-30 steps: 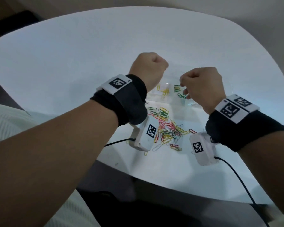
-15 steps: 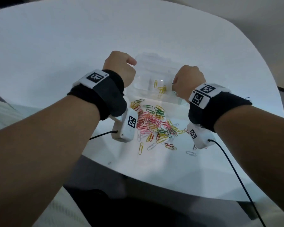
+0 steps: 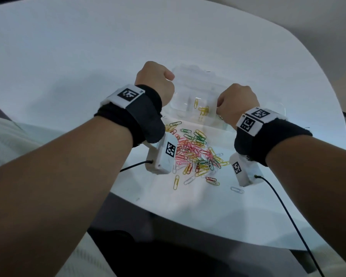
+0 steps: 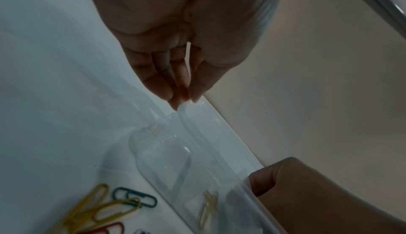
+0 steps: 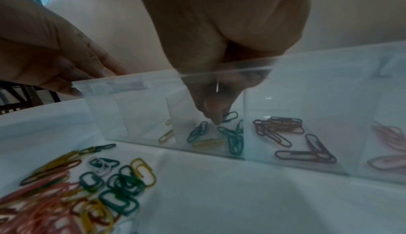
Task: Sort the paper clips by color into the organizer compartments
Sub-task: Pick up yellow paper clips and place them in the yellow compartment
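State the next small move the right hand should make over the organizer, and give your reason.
Probably release: the right hand pinches a green paper clip low inside the clear organizer, directly above other green clips. Opening the fingers there should drop it with its colour. The left hand pinches the organizer's corner, which seems to steady it.

Organizer (image 3: pixel 190 90) reads to me as clear, glossy hard plastic w/ thin see-through dividers. Paper clips (image 3: pixel 196 154) look like wire w/ a smooth coloured coating, slight sheen; can't confirm metal underneath, wrist views too blurry. Table (image 3: pixel 88 56) is smooth white, satin rather than mirror-glossy. Wristbands (image 3: pixel 146 116) are black matt cloth; the marker blocks (image 3: pixel 164 154) on them look like matt white plastic.
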